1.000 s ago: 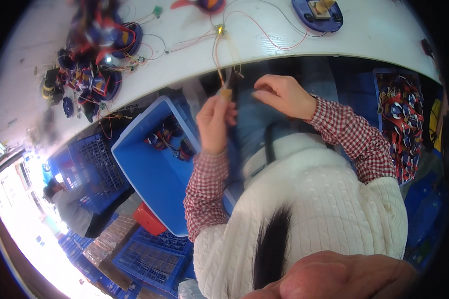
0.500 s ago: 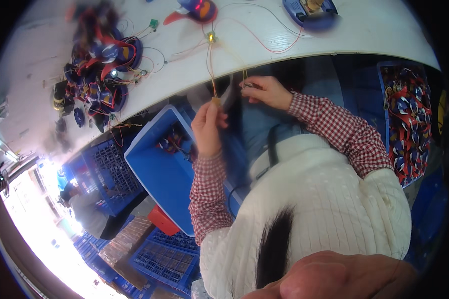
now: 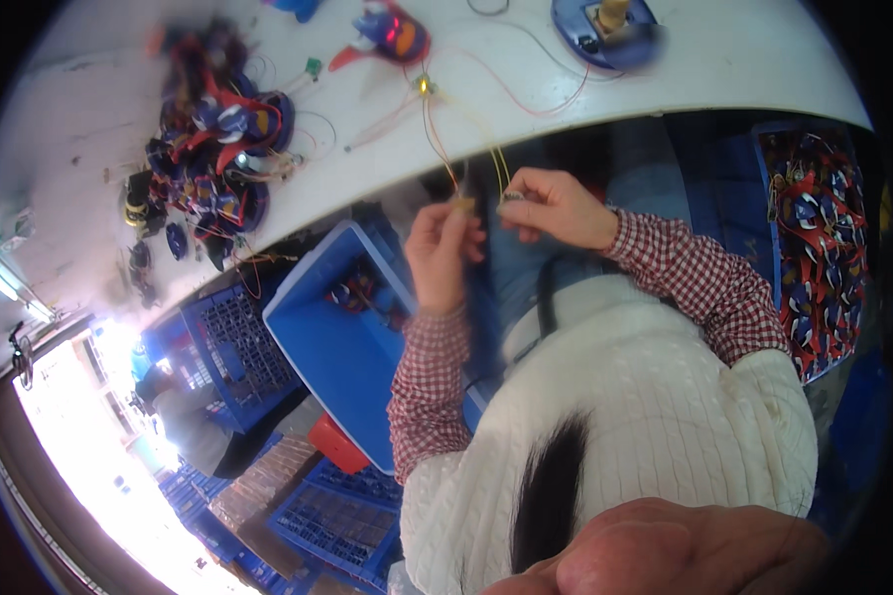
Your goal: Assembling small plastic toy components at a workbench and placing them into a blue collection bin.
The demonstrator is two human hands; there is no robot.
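My left hand pinches a small yellowish piece at the end of thin red and orange wires, just off the table's front edge. To its right, my right hand is closed on a small silvery part, from which yellow wires run up. Both wire sets lead toward a small circuit board with a yellow light, lying on the table. Behind the board lies a blue and red toy figure with red lights glowing. A thin red wire links this area to a round blue base at the far right.
A heap of blue and red toy figures with loose wires covers the white table's left end. Below the edge stands a blue bin holding some parts. A crate of figures is at right. Another person is at far left.
Both hands have moved a little to the right and toward me, still pinching their parts, and the wires are drawn along. The whole view has shifted slightly.
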